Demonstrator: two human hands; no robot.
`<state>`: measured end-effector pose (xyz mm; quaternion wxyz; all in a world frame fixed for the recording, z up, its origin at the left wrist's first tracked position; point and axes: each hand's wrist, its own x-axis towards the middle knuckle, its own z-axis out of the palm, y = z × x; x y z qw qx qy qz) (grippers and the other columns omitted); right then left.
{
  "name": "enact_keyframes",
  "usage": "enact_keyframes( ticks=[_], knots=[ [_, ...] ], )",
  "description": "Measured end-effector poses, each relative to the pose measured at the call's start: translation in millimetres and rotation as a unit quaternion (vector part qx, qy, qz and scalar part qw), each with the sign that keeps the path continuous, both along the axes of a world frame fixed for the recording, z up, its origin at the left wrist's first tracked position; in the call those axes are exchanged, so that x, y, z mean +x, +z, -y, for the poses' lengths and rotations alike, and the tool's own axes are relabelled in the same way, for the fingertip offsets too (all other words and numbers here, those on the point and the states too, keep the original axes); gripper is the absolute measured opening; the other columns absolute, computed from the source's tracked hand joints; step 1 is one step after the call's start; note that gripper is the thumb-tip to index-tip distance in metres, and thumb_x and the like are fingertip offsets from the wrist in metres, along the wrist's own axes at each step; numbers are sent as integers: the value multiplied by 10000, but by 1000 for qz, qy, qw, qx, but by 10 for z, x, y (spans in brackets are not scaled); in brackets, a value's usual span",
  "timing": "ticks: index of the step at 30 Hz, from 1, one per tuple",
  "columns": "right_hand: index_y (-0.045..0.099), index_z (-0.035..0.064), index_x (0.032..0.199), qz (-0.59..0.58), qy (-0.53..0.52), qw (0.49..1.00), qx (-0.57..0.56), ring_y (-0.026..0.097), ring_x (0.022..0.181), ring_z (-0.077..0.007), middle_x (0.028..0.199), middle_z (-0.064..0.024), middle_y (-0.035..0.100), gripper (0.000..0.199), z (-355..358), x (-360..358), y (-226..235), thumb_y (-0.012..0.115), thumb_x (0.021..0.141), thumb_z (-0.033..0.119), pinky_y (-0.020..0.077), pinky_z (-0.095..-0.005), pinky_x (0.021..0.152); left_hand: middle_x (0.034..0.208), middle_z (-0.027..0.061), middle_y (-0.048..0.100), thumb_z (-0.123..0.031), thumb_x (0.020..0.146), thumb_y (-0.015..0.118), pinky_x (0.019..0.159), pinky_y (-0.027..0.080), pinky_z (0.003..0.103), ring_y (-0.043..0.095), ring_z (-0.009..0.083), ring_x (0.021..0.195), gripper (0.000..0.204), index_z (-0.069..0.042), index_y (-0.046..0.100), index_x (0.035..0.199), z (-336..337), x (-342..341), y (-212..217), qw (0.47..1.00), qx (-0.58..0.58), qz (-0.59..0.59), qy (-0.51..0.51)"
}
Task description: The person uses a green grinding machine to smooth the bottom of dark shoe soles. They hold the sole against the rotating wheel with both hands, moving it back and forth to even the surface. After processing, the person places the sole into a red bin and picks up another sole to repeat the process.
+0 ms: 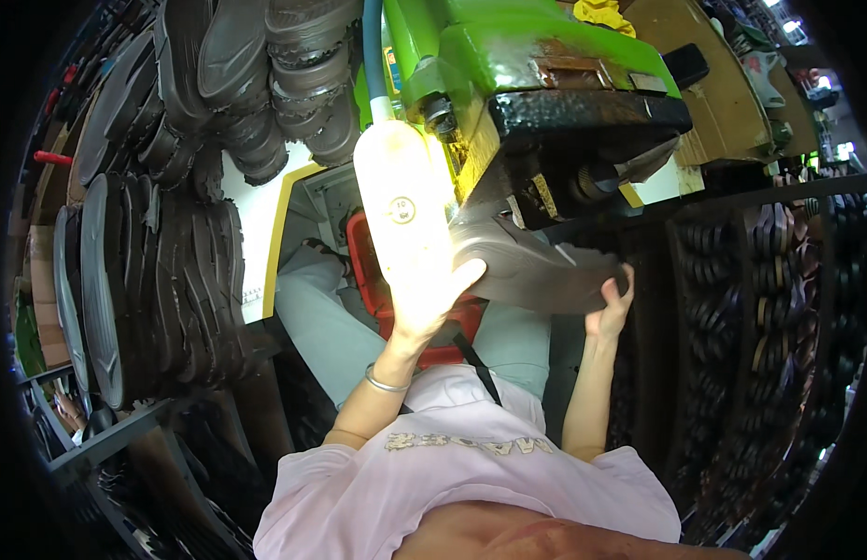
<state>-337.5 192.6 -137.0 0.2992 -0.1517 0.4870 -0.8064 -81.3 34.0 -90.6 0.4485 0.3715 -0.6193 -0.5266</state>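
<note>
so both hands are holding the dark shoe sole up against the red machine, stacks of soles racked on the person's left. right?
Not quite: the machine is green, not red; the head view shows it. The rest holds. The left hand and right hand both hold the dark shoe sole up against it, and stacks of soles are racked on the person's left.

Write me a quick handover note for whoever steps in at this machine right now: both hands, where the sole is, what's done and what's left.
Left hand: gripping the near end of the dark shoe sole, partly washed out by the bright lamp.
Right hand: fingers curled over the sole's far edge.
Sole: held flat under the black head of the green machine; whether it touches cannot be told.
Done: sole is presented at the head.
Left: racks of dark soles stand at the left; which ones are finished cannot be told.
</note>
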Motion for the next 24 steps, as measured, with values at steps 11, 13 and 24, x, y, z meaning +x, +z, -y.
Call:
enact_keyframes(
  ticks=[11,13,24],
  knots=[
    [530,7,1152,-13,29,996,-87,637,955,-252,1045,-127,638,341,940,-540,758,694,859,62,510,-366,883,1041,88,654,-8,789,746,871,481,276,605,136,951,361,42,606,1118,95,42,190,991,84,-34,-98],
    [546,3,1147,-3,40,995,-96,642,944,-252,1023,-123,649,327,1060,-502,802,688,856,49,510,-361,880,1069,93,647,2,793,743,900,477,285,602,148,989,386,40,588,1144,65,85,139,984,126,-93,-88],
    [573,-14,1109,-34,62,993,-96,646,946,-251,1015,-135,662,285,1126,-657,932,682,858,67,508,-378,893,1082,88,648,-10,794,754,903,485,293,605,143,989,418,44,578,1170,44,-73,142,990,93,-40,-96]
  ],
)
